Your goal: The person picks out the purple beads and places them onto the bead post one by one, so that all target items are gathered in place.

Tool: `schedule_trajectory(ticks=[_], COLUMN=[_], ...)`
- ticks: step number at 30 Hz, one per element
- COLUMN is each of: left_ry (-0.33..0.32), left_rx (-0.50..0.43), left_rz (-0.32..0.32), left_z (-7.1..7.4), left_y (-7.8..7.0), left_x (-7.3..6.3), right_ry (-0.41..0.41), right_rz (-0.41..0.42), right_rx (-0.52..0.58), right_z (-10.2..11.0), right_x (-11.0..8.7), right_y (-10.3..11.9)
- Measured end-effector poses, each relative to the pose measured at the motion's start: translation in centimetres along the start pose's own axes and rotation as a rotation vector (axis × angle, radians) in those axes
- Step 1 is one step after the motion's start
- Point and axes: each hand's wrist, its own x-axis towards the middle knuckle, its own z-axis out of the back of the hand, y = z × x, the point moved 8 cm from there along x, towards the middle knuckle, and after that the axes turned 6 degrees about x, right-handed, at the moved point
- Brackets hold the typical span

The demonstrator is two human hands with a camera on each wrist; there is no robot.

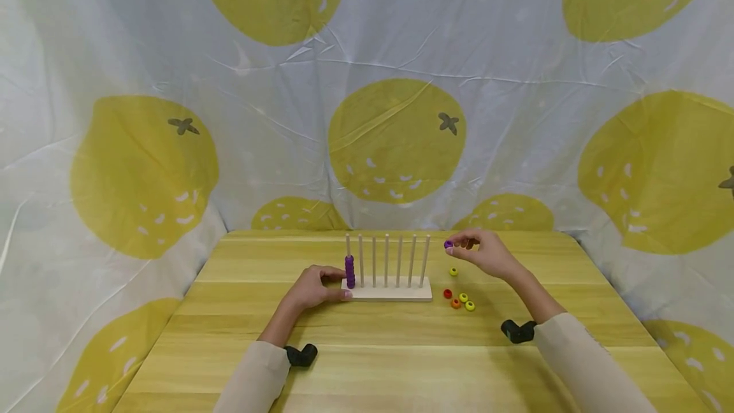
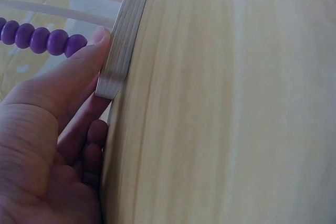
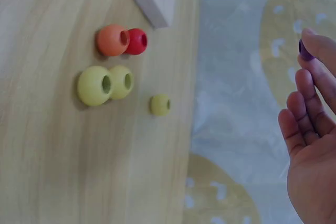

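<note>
A pale wooden base (image 1: 390, 294) with several upright pegs stands on the table. On its leftmost peg sits a stack of purple beads (image 1: 350, 271), also visible in the left wrist view (image 2: 39, 40). My left hand (image 1: 312, 287) grips the left end of the base between thumb and fingers. Raised to the right of the pegs, my right hand (image 1: 484, 253) pinches a purple bead (image 1: 448, 245) between thumb and index finger; the other fingers are loosely bent in the right wrist view. The remaining pegs carry no beads.
Right of the base lie a red bead (image 1: 447, 294), an orange bead (image 1: 455, 303) and yellow beads (image 1: 470, 306); one yellow bead (image 1: 453, 271) lies farther back. A patterned curtain (image 1: 395, 50) hangs behind the wooden table (image 1: 378, 368).
</note>
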Motion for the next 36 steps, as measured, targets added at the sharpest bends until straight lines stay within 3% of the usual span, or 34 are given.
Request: schedule_trajectory(ticks=[20, 36], left_ry=[0.009, 0.006], left_rx=[-0.020, -0.005], left_rz=[-0.010, -0.015], left_z=[0.2, 0.2], left_y=[-0.5, -0.4], left_x=[0.0, -0.1], right_ry=[-0.020, 0.010], right_rz=[0.135, 0.189], right_rx=[0.016, 0.009], right_z=[0.8, -0.8], right_x=[1.3, 2.6], right_y=[6.6, 10.6])
